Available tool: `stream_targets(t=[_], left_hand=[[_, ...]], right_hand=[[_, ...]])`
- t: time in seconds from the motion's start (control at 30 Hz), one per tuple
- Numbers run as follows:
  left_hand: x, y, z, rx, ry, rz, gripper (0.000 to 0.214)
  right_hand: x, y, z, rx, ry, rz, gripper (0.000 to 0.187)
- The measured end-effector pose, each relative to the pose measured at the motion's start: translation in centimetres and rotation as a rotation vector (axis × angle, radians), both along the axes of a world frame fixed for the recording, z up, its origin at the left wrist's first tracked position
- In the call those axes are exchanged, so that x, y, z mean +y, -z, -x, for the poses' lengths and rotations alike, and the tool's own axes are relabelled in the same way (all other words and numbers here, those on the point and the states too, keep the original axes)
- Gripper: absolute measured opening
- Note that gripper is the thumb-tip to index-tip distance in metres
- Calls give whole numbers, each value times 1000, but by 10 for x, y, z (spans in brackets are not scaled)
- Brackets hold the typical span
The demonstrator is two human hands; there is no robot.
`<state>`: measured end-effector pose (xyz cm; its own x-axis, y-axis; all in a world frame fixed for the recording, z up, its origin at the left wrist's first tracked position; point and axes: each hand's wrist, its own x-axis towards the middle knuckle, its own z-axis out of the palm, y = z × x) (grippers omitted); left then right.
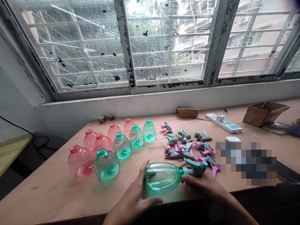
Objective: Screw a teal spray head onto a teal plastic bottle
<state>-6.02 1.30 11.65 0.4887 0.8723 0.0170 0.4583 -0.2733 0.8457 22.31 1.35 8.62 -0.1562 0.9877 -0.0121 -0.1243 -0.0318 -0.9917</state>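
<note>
I hold a teal spray bottle (161,177) on its side just above the table's near edge. My left hand (133,197) wraps round its wide base. My right hand (201,184) is closed round the neck, where a grey and teal trigger head (195,167) sits on the bottle. Several empty bottles stand to the left in two rows: pink ones (81,161) at the outside, teal ones (106,165) nearer me. A pile of loose trigger heads (185,145) in grey, teal and pink lies just beyond my right hand.
A wooden table (53,190) runs under a dirty window (164,43). At the back right lie a white power strip (223,122), a cardboard box (264,113) and a small woven box (187,111). A white case (233,139) and a blurred patch sit right.
</note>
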Motion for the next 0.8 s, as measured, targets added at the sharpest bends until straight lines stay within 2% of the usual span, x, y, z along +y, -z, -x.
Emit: stream_targets(t=[0.5,0.8], left_hand=[[1,1,0,-2,10,10,103],[-1,-1,-1,-10,-5,2,101]], right_hand=[[0,-2,-1,-42,8,-16,47],[0,0,0,7,-14,-11,49]])
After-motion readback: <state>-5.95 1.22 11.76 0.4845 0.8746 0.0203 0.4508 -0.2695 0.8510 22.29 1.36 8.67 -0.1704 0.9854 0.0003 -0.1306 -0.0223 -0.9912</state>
